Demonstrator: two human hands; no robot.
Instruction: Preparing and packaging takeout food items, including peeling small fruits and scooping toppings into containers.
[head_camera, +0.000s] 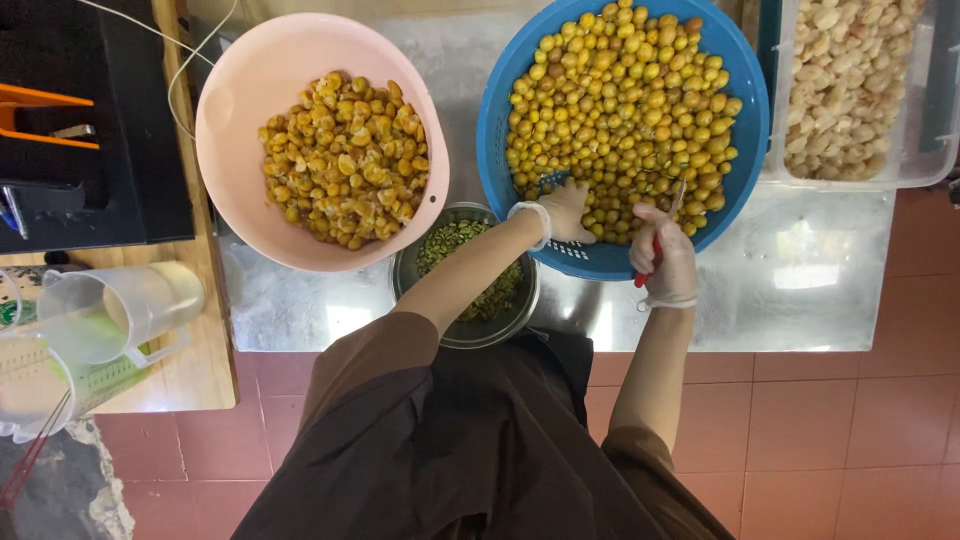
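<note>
Steel table (800, 300), red-tiled floor: both hands over the blue basket (500, 110) of yellow fruit (620, 100).
Right hand (665, 262) grips a red-handled knife (657, 240), blade up-right; left hand (568, 212) fingers curl among fruit; pink bowl (250, 80) stands left.

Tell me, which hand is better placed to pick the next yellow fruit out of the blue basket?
Left, probably. The left hand lies bare on the yellow fruits in the blue basket, while the right hand grips a red-handled knife.

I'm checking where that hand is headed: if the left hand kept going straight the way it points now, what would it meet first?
The left hand reaches over the blue basket's rim and points into the yellow fruits. It seems to be at them already, so they would come first, though depth is hard to judge from above.
</note>
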